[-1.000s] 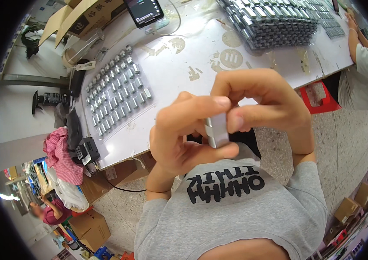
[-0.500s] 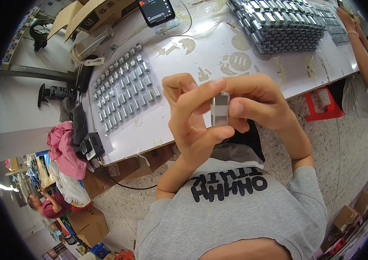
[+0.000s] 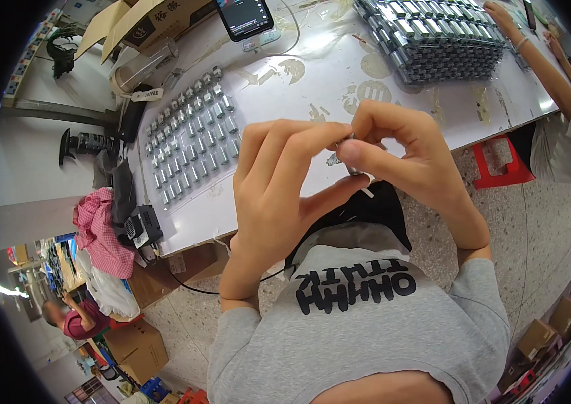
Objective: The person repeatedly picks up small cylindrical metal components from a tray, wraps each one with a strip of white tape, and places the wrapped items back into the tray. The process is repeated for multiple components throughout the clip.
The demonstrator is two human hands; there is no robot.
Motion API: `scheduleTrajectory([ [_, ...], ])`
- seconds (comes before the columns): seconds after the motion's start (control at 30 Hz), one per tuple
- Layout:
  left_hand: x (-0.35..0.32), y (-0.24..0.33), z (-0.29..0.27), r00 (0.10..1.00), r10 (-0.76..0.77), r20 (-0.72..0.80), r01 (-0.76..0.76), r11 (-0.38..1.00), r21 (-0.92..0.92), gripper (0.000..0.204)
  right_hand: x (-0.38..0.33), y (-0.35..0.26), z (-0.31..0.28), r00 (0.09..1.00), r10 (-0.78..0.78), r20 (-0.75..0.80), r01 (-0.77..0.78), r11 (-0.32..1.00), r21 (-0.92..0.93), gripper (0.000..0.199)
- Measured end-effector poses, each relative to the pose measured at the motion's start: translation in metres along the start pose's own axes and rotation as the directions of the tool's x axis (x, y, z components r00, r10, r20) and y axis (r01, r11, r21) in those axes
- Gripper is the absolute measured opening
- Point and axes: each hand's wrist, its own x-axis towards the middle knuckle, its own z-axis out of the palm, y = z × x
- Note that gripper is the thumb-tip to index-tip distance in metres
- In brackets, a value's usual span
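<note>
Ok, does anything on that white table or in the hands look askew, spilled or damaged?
Nothing stands out. Both hands, left hand and right hand, pinch one small metal part above the table. The small metal parts lie in fairly even rows, and the stacked parts sit tidy. Brown stains mark the tabletop.

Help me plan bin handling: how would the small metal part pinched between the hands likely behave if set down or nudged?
The small metal part looks rigid and shiny, so probably stiff and a bit slippery. Both the left hand and right hand pinch it with fingertips, suggesting it's light.
</note>
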Motion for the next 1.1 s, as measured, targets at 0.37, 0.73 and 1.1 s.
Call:
scheduleTrajectory([
  [0.37, 0.010, -0.006, -0.007, 0.997, 0.058, 0.049, -0.053, 0.994, -0.092, 0.039, 0.001, -0.002, -0.013, 0.977, 0.087, 0.195, -0.135, 0.959, 0.249, 0.026],
  [0.73, 0.018, -0.006, -0.023, 0.983, 0.101, 0.154, -0.105, 0.994, 0.017, 0.037, 0.000, -0.021, -0.015, 0.982, 0.017, 0.186, -0.031, 0.997, 0.071, 0.015],
  [1.1, 0.011, -0.002, -0.017, 1.000, -0.016, 0.014, 0.019, 0.984, -0.176, 0.038, 0.002, -0.010, -0.009, 0.985, -0.039, 0.167, 0.019, 0.993, 0.119, 0.018],
])
